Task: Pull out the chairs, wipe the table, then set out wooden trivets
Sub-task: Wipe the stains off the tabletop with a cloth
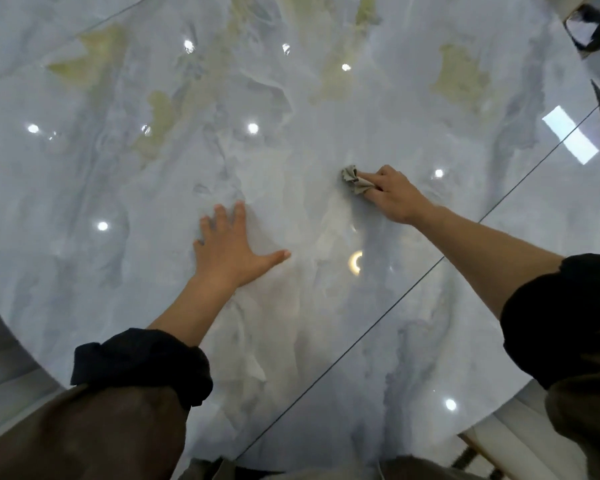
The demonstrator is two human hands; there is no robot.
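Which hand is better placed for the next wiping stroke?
Right. The right hand pinches the cloth against the table; the left hand lies flat, fingers spread, holding nothing.

Both arms reach forward, sleeves (139, 362) pushed up. The left hand (234, 249) lies flat, fingers spread. The right hand (390, 195) curls round a cloth (352, 178), index finger extended.

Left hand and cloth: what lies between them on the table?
Only bare, glossy table shows between the left hand and the cloth in the head view.
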